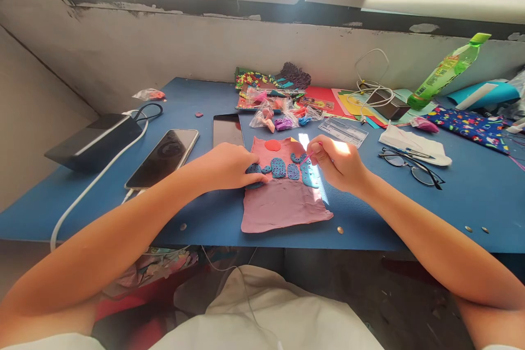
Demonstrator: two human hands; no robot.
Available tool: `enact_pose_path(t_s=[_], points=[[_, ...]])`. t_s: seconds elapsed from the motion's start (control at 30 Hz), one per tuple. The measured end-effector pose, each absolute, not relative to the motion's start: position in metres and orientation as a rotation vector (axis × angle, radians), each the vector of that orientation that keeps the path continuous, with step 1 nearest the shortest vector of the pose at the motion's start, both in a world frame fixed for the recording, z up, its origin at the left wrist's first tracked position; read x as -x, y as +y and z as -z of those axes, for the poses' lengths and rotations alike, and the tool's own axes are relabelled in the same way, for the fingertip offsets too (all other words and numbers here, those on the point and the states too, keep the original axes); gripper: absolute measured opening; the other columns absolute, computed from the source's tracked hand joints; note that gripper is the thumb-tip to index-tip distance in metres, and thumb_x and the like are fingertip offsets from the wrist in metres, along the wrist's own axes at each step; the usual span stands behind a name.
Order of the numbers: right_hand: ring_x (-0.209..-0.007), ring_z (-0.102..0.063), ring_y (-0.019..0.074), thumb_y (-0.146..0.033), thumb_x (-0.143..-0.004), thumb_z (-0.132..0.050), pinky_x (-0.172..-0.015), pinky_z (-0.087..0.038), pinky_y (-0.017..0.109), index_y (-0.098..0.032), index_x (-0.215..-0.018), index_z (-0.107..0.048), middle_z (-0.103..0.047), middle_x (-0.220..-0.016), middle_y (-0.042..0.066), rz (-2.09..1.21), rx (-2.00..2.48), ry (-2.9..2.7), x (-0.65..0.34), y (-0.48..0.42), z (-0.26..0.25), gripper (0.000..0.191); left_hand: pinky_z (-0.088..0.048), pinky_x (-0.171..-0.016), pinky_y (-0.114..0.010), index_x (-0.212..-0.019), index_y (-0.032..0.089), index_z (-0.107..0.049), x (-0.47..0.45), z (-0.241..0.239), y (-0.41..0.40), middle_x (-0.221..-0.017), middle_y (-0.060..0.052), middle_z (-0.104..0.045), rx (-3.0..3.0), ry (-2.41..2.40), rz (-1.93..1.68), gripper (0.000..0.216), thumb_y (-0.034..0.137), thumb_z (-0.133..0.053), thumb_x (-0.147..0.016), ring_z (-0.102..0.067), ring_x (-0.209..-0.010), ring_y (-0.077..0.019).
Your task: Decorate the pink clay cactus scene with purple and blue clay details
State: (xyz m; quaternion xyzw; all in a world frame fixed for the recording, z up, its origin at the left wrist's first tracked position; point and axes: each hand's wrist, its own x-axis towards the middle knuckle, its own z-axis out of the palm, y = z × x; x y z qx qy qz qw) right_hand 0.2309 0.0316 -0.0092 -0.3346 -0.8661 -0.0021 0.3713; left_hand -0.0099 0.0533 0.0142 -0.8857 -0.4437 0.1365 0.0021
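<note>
A flat clay picture (pixel 283 205) lies on the table, pink above and dull mauve below. Across its middle run dark blue clay shapes (pixel 278 168) dotted with small holes, and a red clay disc (pixel 272 145) sits near the top. My left hand (pixel 232 167) rests at the picture's left edge, thumb and fingers apart around the leftmost blue shape, which it partly covers. Pinched in my right hand (pixel 334 161) is a thin pink stick (pixel 308 157), its tip at the rightmost blue shape. Sunlight washes out part of that side.
Two phones (pixel 163 158) (pixel 228 130) and a black box (pixel 94 139) with a white cable lie left. Behind the picture are bagged clay lumps (pixel 283 123). To the right are eyeglasses (pixel 410 167), a tissue (pixel 418 145) and a leaning green bottle (pixel 449 74).
</note>
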Motion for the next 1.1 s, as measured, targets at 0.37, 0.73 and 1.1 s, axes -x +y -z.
enact_pose_path(t_s=[0.37, 0.73, 1.1], points=[[-0.049, -0.049, 0.0086, -0.027, -0.100, -0.027, -0.049, -0.038, 0.020, -0.021, -0.080, -0.046, -0.054, -0.060, -0.002, 0.018, 0.852, -2.242, -0.2308, 0.0335, 0.0104, 0.027, -0.031, -0.055, -0.027, -0.112, 0.022, -0.064, 0.0111, -0.0130, 0.0532, -0.078, -0.008, -0.068, 2.787, -1.387, -0.390, 0.062, 0.067, -0.030, -0.087, -0.062, -0.071, -0.0215], [-0.048, -0.045, 0.0076, -0.026, -0.100, -0.027, -0.047, -0.038, 0.019, -0.021, -0.076, -0.042, -0.050, -0.057, -0.003, -0.068, 0.839, -2.265, -0.2298, 0.0290, 0.0075, 0.028, -0.030, -0.054, -0.028, -0.114, 0.022, -0.063, 0.0105, -0.0143, 0.0529, -0.078, -0.008, -0.067, 2.779, -1.390, -0.418, 0.062, 0.067, -0.030, -0.087, -0.062, -0.071, -0.0222], [-0.044, -0.043, 0.0064, -0.023, -0.097, -0.035, -0.044, -0.036, 0.018, -0.021, -0.076, -0.045, -0.049, -0.051, -0.005, 0.025, 0.819, -2.233, -0.2282, 0.0271, 0.0067, 0.024, -0.031, -0.055, -0.029, -0.118, 0.022, -0.062, 0.0105, -0.0148, 0.0529, -0.080, -0.009, -0.068, 2.779, -1.379, -0.445, 0.066, 0.069, -0.026, -0.087, -0.062, -0.072, -0.0249]])
